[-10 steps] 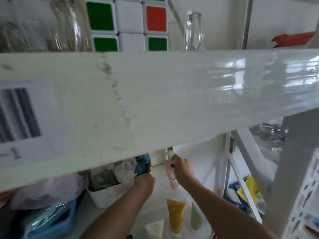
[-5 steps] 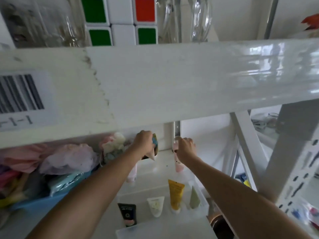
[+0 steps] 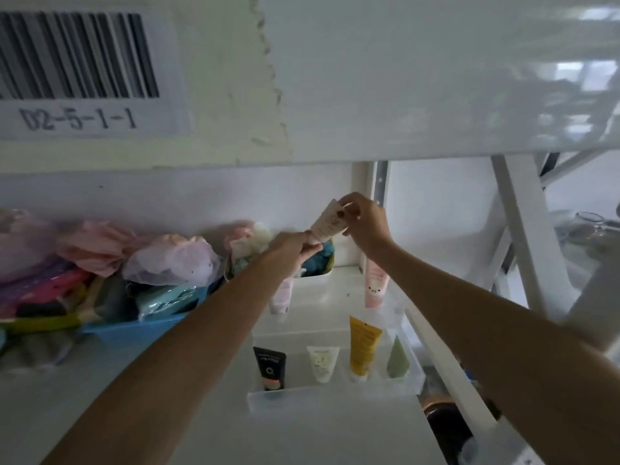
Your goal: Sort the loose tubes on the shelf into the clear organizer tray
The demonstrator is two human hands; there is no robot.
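While both of my hands are raised under the upper shelf board, I have one pale tube pinched between them: my right hand is closed on its crimped upper end, and my left hand is wrapped round its lower, cap end. I judge the two-handed hold is for turning the tube upright and reading it before it goes down. Below my hands lies the clear organizer tray, with a black tube, a white tube, a yellow tube and a green tube lined up cap-down in its near row; a pink tube stands just under my right wrist, and another pale pink tube shows beneath my left forearm. Out past my left forearm sits a blue basket heaped with soft bundles. From this single head view the tray's walls and dividers are nearly invisible, so I cannot tell whether the two pink tubes are inside it. My left forearm covers most of the small bin behind, and the held tube's print is unreadable.
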